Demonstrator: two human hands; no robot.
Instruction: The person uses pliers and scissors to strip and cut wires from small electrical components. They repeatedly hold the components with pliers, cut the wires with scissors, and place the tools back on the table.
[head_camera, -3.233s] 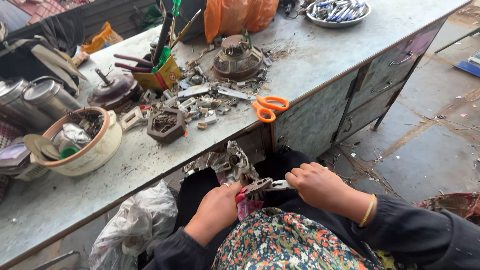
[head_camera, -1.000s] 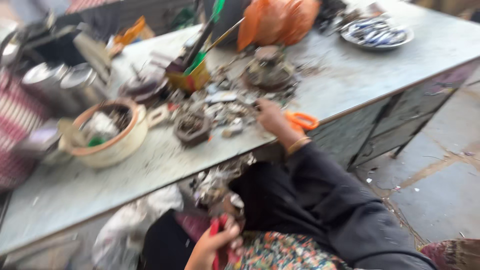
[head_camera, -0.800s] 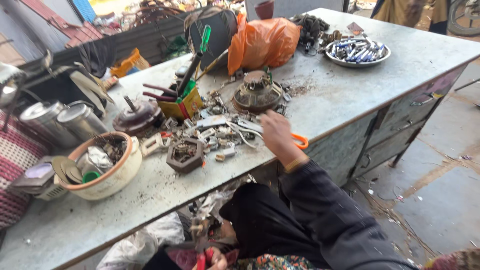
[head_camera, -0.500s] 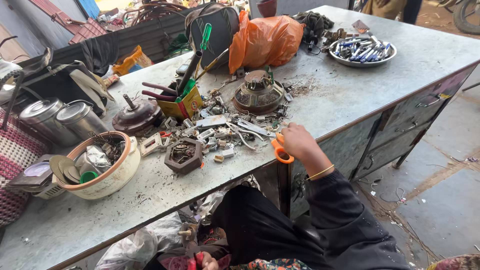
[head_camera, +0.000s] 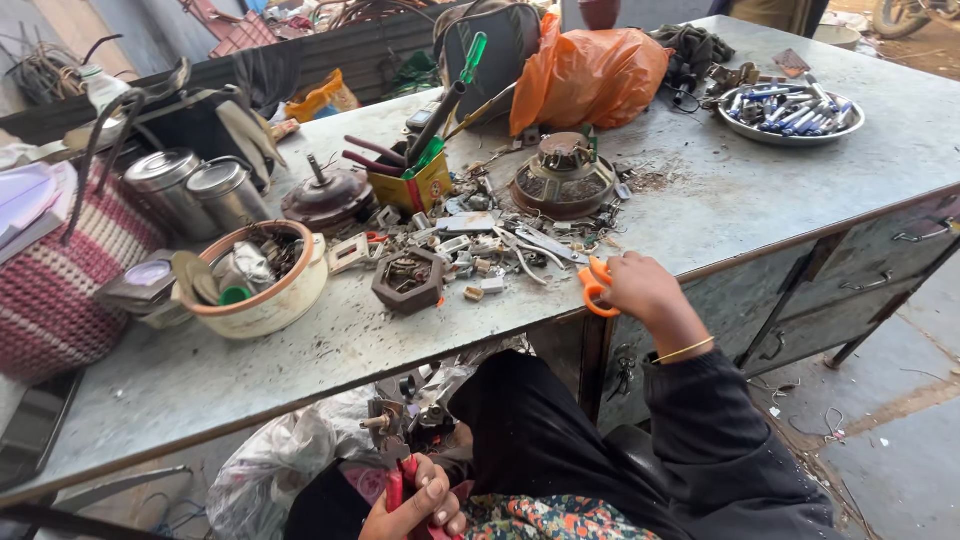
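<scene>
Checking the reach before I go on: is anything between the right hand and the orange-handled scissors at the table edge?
Nothing visible. The right hand is already on the orange-handled scissors at the table edge, fingers at the handles. The scattered metal parts lie just beyond the blades, not between hand and scissors.
</scene>
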